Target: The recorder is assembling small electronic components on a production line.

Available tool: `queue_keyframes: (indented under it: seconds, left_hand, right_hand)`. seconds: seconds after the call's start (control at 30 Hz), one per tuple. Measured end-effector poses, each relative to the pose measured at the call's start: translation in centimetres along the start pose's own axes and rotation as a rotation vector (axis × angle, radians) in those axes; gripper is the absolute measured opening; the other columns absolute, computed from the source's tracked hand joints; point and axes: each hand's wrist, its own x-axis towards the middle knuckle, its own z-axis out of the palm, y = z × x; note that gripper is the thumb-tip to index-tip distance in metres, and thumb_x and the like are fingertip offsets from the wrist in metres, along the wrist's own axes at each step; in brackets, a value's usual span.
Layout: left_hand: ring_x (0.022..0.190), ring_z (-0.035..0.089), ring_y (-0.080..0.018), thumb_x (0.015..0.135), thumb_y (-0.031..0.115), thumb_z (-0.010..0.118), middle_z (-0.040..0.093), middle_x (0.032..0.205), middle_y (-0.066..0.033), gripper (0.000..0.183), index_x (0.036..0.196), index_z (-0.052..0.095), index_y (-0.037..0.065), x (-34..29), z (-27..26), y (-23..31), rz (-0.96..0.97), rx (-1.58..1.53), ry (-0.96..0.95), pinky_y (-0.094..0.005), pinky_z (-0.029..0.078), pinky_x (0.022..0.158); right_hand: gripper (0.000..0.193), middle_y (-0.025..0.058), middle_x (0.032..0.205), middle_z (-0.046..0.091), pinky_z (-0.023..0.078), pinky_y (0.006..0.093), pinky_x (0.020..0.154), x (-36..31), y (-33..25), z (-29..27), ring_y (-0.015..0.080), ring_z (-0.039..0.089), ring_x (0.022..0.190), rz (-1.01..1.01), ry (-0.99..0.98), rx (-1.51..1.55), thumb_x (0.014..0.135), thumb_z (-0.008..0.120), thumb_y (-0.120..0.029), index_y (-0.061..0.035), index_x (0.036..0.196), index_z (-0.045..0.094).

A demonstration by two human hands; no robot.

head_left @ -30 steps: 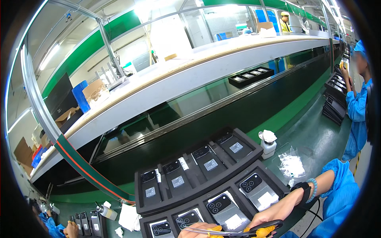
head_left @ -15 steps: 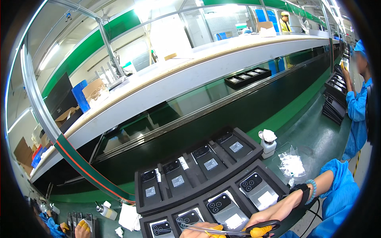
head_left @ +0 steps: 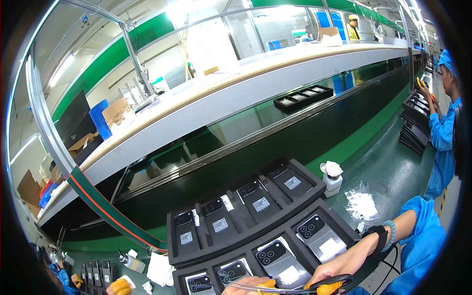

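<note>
Low in the view, my right hand (head_left: 339,267) is closed, a yellow finger cover on it, around the black loop handle of what looks like scissors (head_left: 330,282). Thin shiny metal runs left from the handle toward my left hand (head_left: 245,286), which is curled and also has a yellow finger cover. What its fingers hold is hidden at the lower edge. Both hands are over the near black foam tray (head_left: 353,235), which carries dark phones with camera bumps, such as this phone (head_left: 276,260). Behind it stands a second foam tray (head_left: 171,241) of labelled phones.
A white bottle topped with tissue (head_left: 332,183) and a clear bag of white pieces (head_left: 361,203) lie right of the trays. Another bottle (head_left: 132,262) and white cloths (head_left: 160,269) are left. A black tray (head_left: 303,98) sits on the conveyor. Co-workers (head_left: 442,123) work on both sides.
The tray on the conveyor has shifted slightly left. The right co-worker's hands have lifted, and the left co-worker's gloved hand has moved right. My own hands have shifted only slightly.
</note>
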Motion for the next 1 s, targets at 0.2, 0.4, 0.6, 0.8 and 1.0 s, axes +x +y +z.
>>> queue_keyframes:
  seconds: [0.2,0.4,0.6,0.8,1.0]
  left_hand:
    - [0.074,0.065,-0.0270,0.072,0.023,0.058,0.065,0.083,-0.0104,0.021,0.071,0.061,0.002,-1.6,0.7,0.2,-0.043,0.043,-0.056,-0.0351,0.052,0.063]
    - [0.073,0.065,-0.0268,0.068,0.020,0.059,0.065,0.082,-0.0099,0.017,0.069,0.060,0.003,-1.8,1.0,0.1,-0.040,0.055,-0.053,-0.0344,0.052,0.061]
    - [0.071,0.065,-0.0278,0.067,0.017,0.060,0.064,0.080,-0.0110,0.014,0.066,0.060,0.003,-1.7,1.0,0.3,-0.033,0.018,-0.025,-0.0345,0.053,0.059]
    - [0.071,0.065,-0.0283,0.067,0.017,0.059,0.064,0.080,-0.0117,0.015,0.065,0.059,0.003,-1.3,1.3,-0.2,-0.045,0.021,-0.013,-0.0343,0.053,0.058]
    - [0.072,0.065,-0.0278,0.071,0.022,0.058,0.065,0.081,-0.0118,0.021,0.066,0.059,0.002,-0.7,0.4,-0.3,-0.018,0.035,-0.010,-0.0353,0.054,0.061]
  right_hand:
    - [0.033,0.0005,0.072,0.056,0.042,0.0219,0.057,0.9,0.1,0.0,0.0076,0.051,0.066,0.023,-0.029,0.019,0.087,0.055,-0.032,0.0011,0.087,0.059]
    - [0.044,0.0010,0.074,0.057,0.042,0.0225,0.058,1.0,0.1,0.3,0.0080,0.052,0.067,-0.035,0.008,0.000,0.090,0.050,-0.043,0.0004,0.087,0.059]
    - [0.047,0.0011,0.074,0.057,0.042,0.0226,0.059,1.5,2.8,-0.1,0.0081,0.052,0.067,-0.075,0.049,0.006,0.090,0.048,-0.046,0.0001,0.087,0.059]
    - [0.051,0.0006,0.074,0.057,0.041,0.0230,0.060,2.3,1.0,-0.3,0.0080,0.051,0.068,-0.145,0.038,-0.042,0.090,0.045,-0.050,-0.0009,0.087,0.059]
    - [0.048,0.0001,0.070,0.055,0.039,0.0229,0.058,1.6,0.5,0.4,0.0079,0.050,0.067,-0.077,0.096,-0.066,0.090,0.046,-0.047,-0.0019,0.081,0.059]
